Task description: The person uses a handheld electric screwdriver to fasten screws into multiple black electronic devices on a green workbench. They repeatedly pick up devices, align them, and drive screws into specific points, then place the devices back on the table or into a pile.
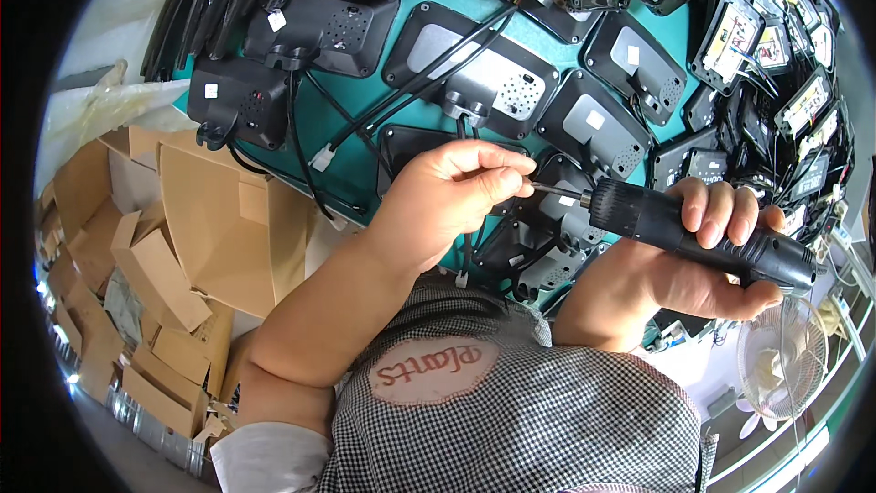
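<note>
My right hand [693, 265] is wrapped round a black electric screwdriver [657, 222], held level with its bit pointing left. The thumb and fingertips of my left hand [456, 187] are pinched together at the tip of the bit [555, 190]. Whatever small piece they may hold there is too small to make out. Below both hands lie black plastic housings with cables, among them a large one [470, 68] with a grey panel and a smaller one [593, 123] with a white sticker.
A green work surface [333, 119] carries the housings. Several display units [730, 41] are piled at the right, and black strips [224, 9] hang at the far left. Cardboard boxes [219, 228] fill the left side. A fan [782, 356] stands at the lower right.
</note>
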Tool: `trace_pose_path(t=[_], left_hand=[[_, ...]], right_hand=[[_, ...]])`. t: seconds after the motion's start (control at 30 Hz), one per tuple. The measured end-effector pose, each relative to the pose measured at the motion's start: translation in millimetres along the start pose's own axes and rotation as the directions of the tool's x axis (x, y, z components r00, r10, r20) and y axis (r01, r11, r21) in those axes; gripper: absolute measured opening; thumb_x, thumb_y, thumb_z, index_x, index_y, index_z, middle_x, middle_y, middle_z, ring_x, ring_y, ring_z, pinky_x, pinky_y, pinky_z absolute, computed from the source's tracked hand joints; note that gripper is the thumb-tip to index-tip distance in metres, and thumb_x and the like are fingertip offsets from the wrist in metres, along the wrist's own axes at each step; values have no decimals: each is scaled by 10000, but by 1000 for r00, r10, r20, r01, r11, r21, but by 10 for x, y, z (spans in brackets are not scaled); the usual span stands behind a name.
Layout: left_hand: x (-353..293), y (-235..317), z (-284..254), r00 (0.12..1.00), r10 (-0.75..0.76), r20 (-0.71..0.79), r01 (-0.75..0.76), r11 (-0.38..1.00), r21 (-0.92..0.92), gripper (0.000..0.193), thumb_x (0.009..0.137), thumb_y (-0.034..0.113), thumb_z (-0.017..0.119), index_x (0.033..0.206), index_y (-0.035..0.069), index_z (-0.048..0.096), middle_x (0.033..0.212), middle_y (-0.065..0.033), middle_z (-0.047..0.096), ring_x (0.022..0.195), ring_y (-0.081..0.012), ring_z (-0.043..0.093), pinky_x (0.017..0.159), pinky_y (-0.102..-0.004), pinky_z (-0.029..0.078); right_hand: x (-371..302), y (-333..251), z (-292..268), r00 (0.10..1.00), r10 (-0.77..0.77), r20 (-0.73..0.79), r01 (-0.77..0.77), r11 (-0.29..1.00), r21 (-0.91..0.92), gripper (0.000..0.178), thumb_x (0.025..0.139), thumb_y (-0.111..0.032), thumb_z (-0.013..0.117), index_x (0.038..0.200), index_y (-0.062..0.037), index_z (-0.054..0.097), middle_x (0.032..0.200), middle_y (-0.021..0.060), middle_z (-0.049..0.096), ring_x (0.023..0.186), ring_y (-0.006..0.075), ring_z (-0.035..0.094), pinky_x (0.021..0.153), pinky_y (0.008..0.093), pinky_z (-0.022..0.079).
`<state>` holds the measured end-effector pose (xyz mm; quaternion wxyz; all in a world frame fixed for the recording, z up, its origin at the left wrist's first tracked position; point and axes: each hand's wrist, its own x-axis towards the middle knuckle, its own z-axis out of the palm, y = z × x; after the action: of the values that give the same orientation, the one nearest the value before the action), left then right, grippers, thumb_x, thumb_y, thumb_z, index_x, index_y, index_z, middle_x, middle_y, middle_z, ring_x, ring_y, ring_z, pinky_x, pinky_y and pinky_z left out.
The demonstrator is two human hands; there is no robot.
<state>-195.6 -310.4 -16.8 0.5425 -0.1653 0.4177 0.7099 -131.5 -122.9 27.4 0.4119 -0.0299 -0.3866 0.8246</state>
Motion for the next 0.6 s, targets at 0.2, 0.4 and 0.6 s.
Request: trace_pose_path(t=[0.2,0.4,0.6], left_hand=[[-34,-91,54,1000,-20,13,21,999,-31,101,925,91,535,989,42,595,805,-77,640,494,-14,375,437,-157,281],[-42,-68,43,969,208,131,-245,862,444,149,940,143,528,929,15,604,772,-53,630,634,-68,537,574,-207,423],[13,79,9,902,395,174,-417,694,587,270,899,136,597,1130,-5,603,907,-58,654,752,-80,579,678,-224,471]], right_hand=[[-33,65,13,1000,-10,13,11,999,-40,646,825,-529,603,1240,-60,445,846,71,534,625,163,541,527,298,460],[-10,26,19,999,20,-29,-20,1000,6,657,815,-531,615,1235,-57,441,821,62,523,604,154,531,506,290,452],[-18,26,-4,996,62,68,-58,997,-55,619,791,-489,644,1168,-17,509,837,61,522,665,161,528,602,305,437]])
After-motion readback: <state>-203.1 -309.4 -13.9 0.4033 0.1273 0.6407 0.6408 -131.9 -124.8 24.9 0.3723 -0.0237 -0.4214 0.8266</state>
